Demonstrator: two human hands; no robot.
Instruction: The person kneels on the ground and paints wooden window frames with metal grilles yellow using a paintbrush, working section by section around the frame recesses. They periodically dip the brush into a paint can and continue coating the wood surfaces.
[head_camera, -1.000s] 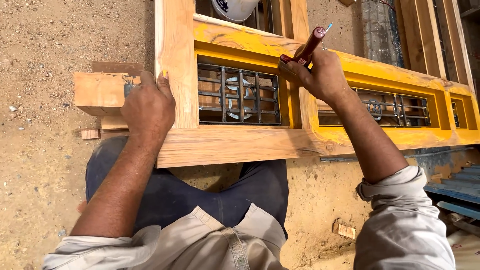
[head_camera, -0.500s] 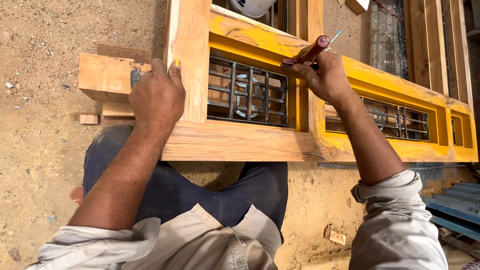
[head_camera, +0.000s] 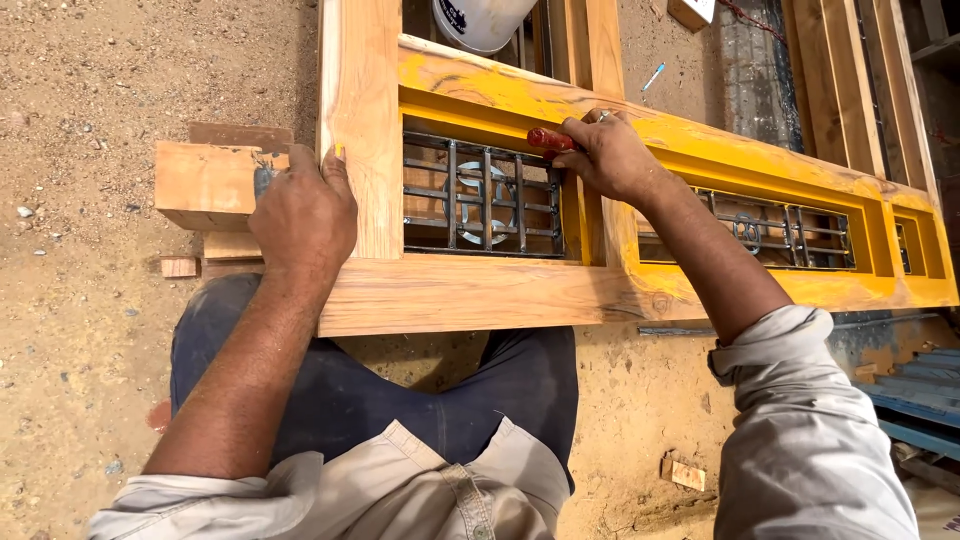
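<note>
**Two hands on a yellow-painted wooden frame**

The left hand (head_camera: 303, 212) lies palm down, fingers curled over the frame's (head_camera: 450, 295) left upright. The right hand (head_camera: 607, 155) is closed around a red-handled tool (head_camera: 550, 139), held against the upright bar beside the metal grille (head_camera: 482, 197). A white bucket (head_camera: 482, 20) stands at the far edge; its contents cannot be seen.
</note>
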